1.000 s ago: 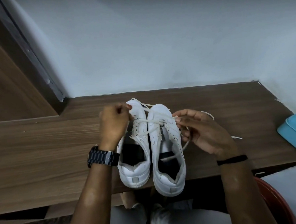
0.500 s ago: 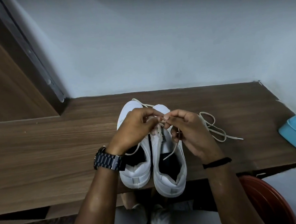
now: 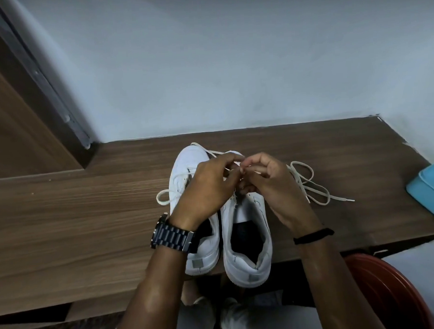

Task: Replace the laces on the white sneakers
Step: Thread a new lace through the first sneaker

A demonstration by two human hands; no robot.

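Observation:
Two white sneakers stand side by side on the wooden bench, heels toward me: the left sneaker (image 3: 203, 250) and the right sneaker (image 3: 251, 258). My left hand (image 3: 207, 185) and my right hand (image 3: 269, 181) meet fingertip to fingertip above the right sneaker's front, both pinching the off-white lace (image 3: 310, 184). Loose lace loops trail on the bench to the right of the shoes. Another lace loop (image 3: 162, 196) sticks out left of the left sneaker. The eyelets under my hands are hidden.
The wooden bench (image 3: 88, 221) runs along a pale wall. A light blue lidded box (image 3: 431, 191) sits at the bench's right end. A red-brown round stool (image 3: 383, 289) is at lower right. A wooden door stands at far left.
My hands came together from either side of the shoes to over the right sneaker's front. The lace that was stretched across now lies slack, with loops on both sides.

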